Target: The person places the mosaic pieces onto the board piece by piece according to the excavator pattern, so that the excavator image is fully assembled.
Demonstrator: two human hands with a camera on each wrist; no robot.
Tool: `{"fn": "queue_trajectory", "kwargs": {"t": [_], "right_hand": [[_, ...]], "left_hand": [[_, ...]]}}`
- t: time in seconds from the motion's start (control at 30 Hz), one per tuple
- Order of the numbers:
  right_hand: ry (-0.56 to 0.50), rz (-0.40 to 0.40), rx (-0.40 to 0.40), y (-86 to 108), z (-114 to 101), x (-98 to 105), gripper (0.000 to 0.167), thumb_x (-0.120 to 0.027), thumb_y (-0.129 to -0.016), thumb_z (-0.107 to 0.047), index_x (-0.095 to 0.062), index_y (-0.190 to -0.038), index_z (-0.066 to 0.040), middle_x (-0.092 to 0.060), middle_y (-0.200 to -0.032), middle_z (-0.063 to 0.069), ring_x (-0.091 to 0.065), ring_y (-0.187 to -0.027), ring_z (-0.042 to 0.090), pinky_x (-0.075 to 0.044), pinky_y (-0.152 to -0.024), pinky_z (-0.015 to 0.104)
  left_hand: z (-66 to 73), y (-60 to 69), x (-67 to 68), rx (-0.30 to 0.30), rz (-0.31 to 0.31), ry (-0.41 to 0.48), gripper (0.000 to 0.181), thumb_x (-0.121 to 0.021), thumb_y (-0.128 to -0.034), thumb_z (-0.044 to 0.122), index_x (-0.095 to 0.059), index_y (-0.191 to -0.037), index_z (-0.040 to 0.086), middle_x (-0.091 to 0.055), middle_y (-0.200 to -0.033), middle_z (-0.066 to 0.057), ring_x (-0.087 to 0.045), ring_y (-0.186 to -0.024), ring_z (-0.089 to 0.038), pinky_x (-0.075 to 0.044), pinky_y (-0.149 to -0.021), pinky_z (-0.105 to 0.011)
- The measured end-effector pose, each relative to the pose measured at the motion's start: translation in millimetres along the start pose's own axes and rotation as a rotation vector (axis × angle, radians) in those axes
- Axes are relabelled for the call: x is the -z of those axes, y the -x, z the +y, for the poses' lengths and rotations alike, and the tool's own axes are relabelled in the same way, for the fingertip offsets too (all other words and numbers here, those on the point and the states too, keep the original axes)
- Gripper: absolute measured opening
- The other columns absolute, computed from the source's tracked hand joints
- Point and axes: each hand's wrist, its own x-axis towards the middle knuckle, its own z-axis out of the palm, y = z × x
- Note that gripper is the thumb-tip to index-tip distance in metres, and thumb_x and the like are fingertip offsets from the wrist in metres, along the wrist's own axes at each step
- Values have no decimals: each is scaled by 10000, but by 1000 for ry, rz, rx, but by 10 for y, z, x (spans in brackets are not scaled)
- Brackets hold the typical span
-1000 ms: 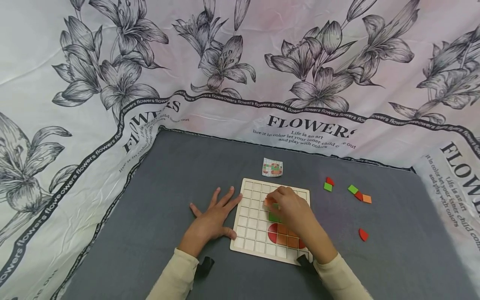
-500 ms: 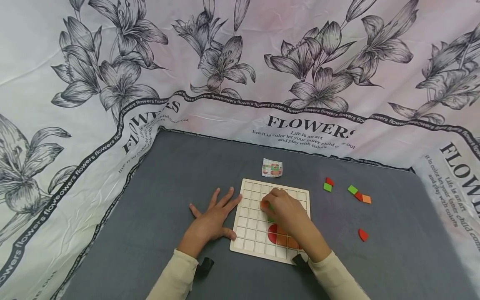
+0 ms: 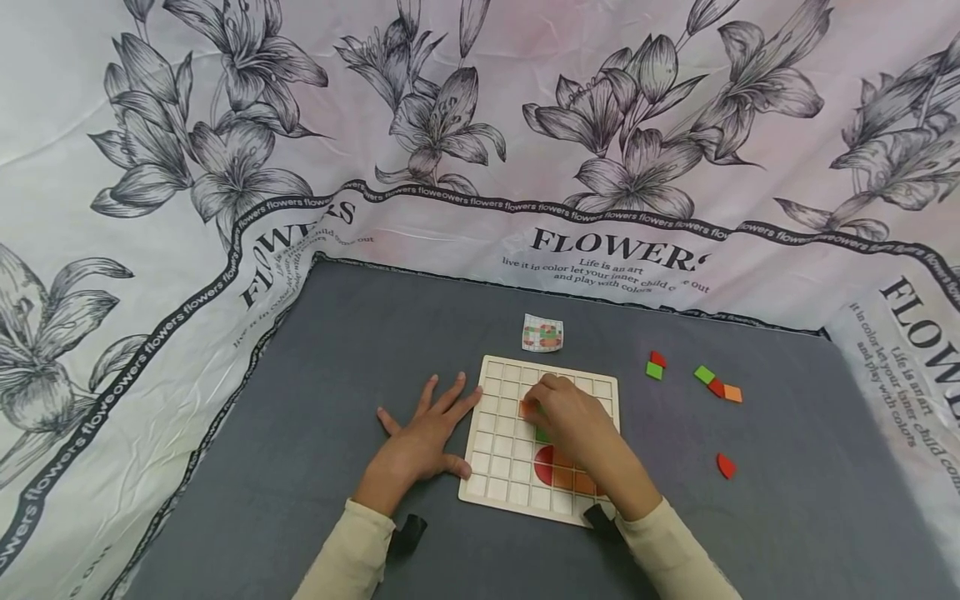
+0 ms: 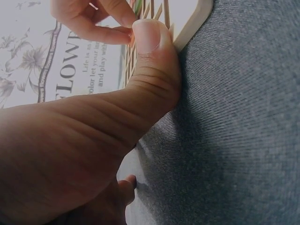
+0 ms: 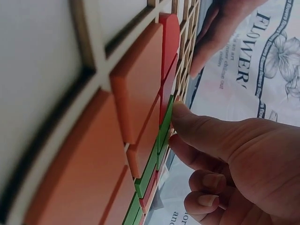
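A wooden grid board (image 3: 501,444) lies on the grey cloth. My left hand (image 3: 408,454) rests beside it, fingers spread, with thumb and forefinger at its left edge; the thumb (image 4: 152,61) touches the rim in the left wrist view. Over the board's upper middle, my right hand (image 3: 573,421) pinches a small orange tile (image 3: 527,409) down at the grid. Set in cells below are green tiles (image 3: 541,434), red rounded tiles (image 3: 543,465) and orange square tiles (image 3: 564,477). My right hand hides part of these. Orange and green tiles (image 5: 140,89) also show in the right wrist view.
Behind the board lies a small printed pattern card (image 3: 542,333). Loose tiles lie to the right: a green square (image 3: 654,371) with a red piece, a green, red and orange row (image 3: 717,388), and a lone red quarter-round (image 3: 725,466). A flower-printed cloth (image 3: 450,108) stands behind.
My right hand has shifted slightly left with the orange tile, then stayed nearly still. The left hand keeps its place at the board. The head view has tilted a little.
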Motion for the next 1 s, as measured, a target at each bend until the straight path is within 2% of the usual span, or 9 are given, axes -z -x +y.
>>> {"fn": "queue_trajectory", "kwargs": {"t": [0.4, 0.5, 0.63, 0.8, 1.0], "right_hand": [[-13, -14, -4, 10, 48, 22, 242, -892, -883, -184, -788, -1083, -96, -661, -1028, -13, -668, -911, 162, -607, -747, 363], [-33, 5, -5, 20, 94, 49, 218, -871, -910, -220, -790, -1087, -122, -669, -1053, -29, -673, -908, 142, -602, -734, 354], [-63, 64, -6, 41, 198, 118, 175, -836, -943, -238, -792, -1069, -125, -670, -1030, -19, -651, -812, 118, -576, -671, 340], [-96, 110, -78, 94, 355, 239, 138, -796, -977, -246, -781, -1058, -135, -675, -1012, -3, -621, -723, 116, -531, -591, 332], [-68, 192, -211, 152, 558, 333, 188, -756, -1002, -260, -773, -1096, -98, -700, -992, 53, -631, -727, 187, -547, -590, 392]], "left_hand": [[4, -12, -9, -7, 2, 5, 1170, -939, -713, 373, -294, -1689, 364, -132, -1781, 68, 41, -1647, -330, 95, -982, -961], [7, -14, -5, 0, -1, 2, 1174, -942, -713, 373, -289, -1689, 371, -128, -1781, 72, 44, -1647, -327, 98, -985, -959], [12, -14, 1, 4, -4, 3, 1174, -941, -714, 375, -287, -1689, 374, -126, -1781, 73, 46, -1647, -324, 103, -990, -955], [14, -10, 3, 1, -2, 5, 1175, -942, -709, 374, -292, -1689, 367, -132, -1780, 69, 43, -1647, -325, 105, -991, -954], [11, 0, 1, 2, -3, 5, 1176, -940, -710, 375, -290, -1690, 368, -127, -1781, 70, 45, -1647, -328, 103, -987, -956]]}}
